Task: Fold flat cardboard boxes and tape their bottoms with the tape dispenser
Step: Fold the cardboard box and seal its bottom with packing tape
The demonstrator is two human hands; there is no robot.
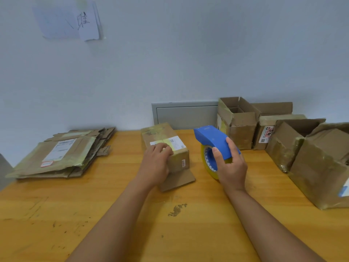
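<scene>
A small folded cardboard box (162,138) stands on the wooden table (117,208) at the centre, bottom side up, with yellowish tape and a white label across it. One loose flap lies flat on the table at its near end. My left hand (155,164) rests on the near end of the box, fingers curled over its top edge. To the right, my right hand (230,163) grips a blue tape dispenser (211,140) with a yellowish tape roll, held upright just above the table and apart from the box.
A stack of flat cardboard boxes (62,154) lies at the left of the table. Several folded open-topped boxes (239,121) stand along the back right and right edge. A grey wall panel (185,114) sits behind the table.
</scene>
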